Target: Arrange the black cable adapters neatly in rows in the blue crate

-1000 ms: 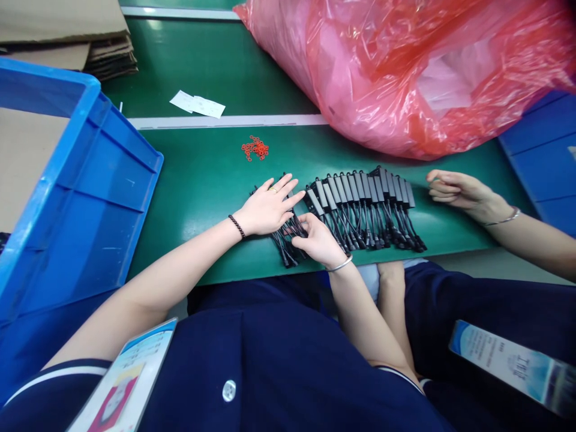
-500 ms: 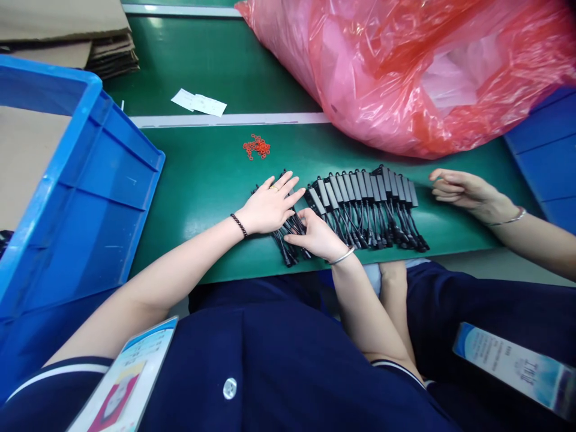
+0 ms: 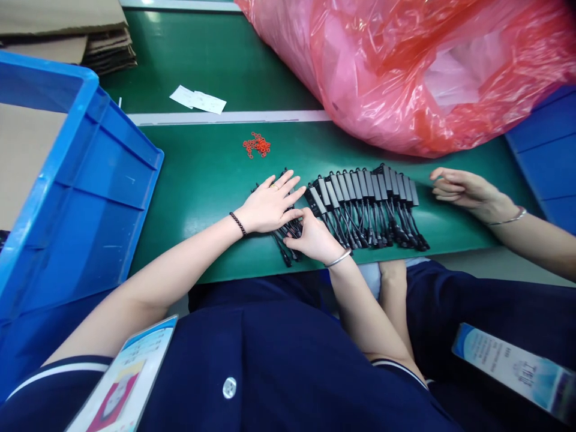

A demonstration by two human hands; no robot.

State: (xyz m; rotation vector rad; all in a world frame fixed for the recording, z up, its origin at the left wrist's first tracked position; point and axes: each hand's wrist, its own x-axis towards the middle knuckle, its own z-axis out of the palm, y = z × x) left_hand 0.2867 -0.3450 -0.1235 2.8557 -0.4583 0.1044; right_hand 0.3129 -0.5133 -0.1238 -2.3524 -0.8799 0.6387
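Observation:
My left hand (image 3: 270,207) lies palm down with fingers stretched out over a small bunch of black cables (image 3: 282,251), covering most of it. My right hand (image 3: 315,237) is beside it, thumb and fingers closed round the cables' lower part. What its hidden fingertips touch cannot be made out. To the right, a fanned row of black cable modules (image 3: 360,186) lies on the green table (image 3: 202,180). Each has a slim box with a grey face at the top and a short cable with a connector pointing towards me. Small orange-red rings (image 3: 257,145) lie in a loose pile beyond my hands.
A large blue crate (image 3: 121,174) stands at the left, with stacked cardboard (image 3: 108,48) behind it. A big pink plastic bag (image 3: 382,78) fills the back right. White paper slips (image 3: 198,99) lie farther back. A co-worker's hand (image 3: 468,191) is at the right.
My right hand has shifted slightly left, and its fingers are drawn closer together on the cables. My left hand stays spread in nearly the same place.

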